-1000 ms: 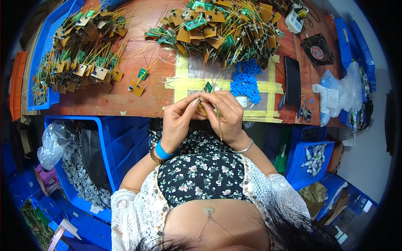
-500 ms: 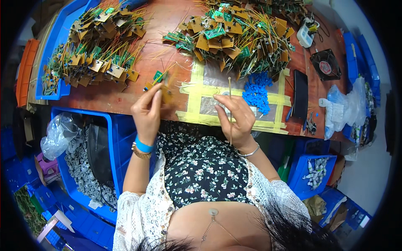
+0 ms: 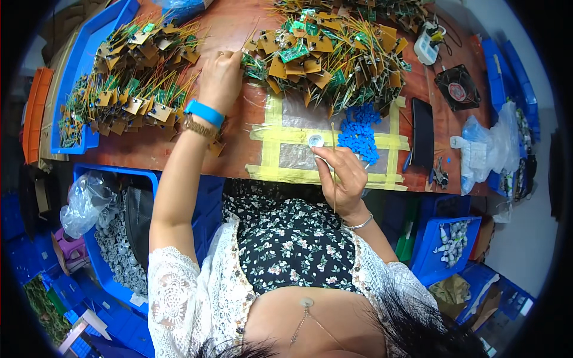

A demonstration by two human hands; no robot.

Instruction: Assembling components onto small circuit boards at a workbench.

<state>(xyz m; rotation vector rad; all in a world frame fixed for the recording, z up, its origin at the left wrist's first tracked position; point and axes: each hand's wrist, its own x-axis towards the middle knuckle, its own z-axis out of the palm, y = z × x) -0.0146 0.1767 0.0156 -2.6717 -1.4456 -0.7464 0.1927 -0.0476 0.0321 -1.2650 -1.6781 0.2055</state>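
My left hand [image 3: 221, 80] reaches far over the table, its fingers curled at the left edge of the large heap of wired circuit boards [image 3: 322, 56]. What sits between those fingertips is hidden. My right hand [image 3: 343, 176] grips a thin wooden stick [image 3: 333, 138], held nearly upright over the yellow-taped work area [image 3: 271, 149]. Just beyond its fingertips stands a small round white cup [image 3: 316, 141]. A pile of small blue parts [image 3: 360, 134] lies right of the stick. Partly behind my left wrist, a brown circuit board [image 3: 215, 147] rests near the table's front edge.
More wired boards [image 3: 128, 101] are stacked at the left beside a blue tray [image 3: 89, 134]. Rightward lie a black phone [image 3: 422, 134], a small fan [image 3: 457, 89], pliers [image 3: 440, 176] and plastic bags [image 3: 489, 149]. A blue bin [image 3: 122, 238] of round parts stands below left.
My left hand has let go of a wired board near the front edge and moved up to the large heap. My right hand has shifted slightly down, uncovering the white cup.
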